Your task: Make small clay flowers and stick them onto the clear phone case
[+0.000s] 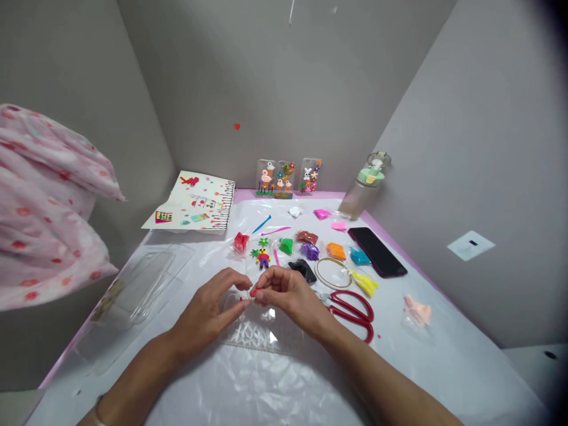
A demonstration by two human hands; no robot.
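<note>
Low over the front middle of the table, my left hand [210, 305] has its thumb and forefinger curved around a small white and red piece [243, 297], whose kind is too small to make out. My right hand [288, 296] meets it from the other side, pinching a bit of red clay [254, 292] between thumb and fingers. Beneath both hands lies a clear plastic sheet or case [266, 334] with a patterned, shiny surface. Just beyond the fingertips is a small clay figure [263, 258] in yellow, red and purple, with a green clay flower [263, 241] behind it.
Red-handled scissors [355, 313] lie right of my right hand, near a bangle [332, 273] and a black phone [377, 251]. Several wrapped clay lumps [309, 251] spread beyond. Clear cases [142, 284] and a notebook [195, 201] are left; decorated cases [284, 177] and a bottle [361, 189] stand behind.
</note>
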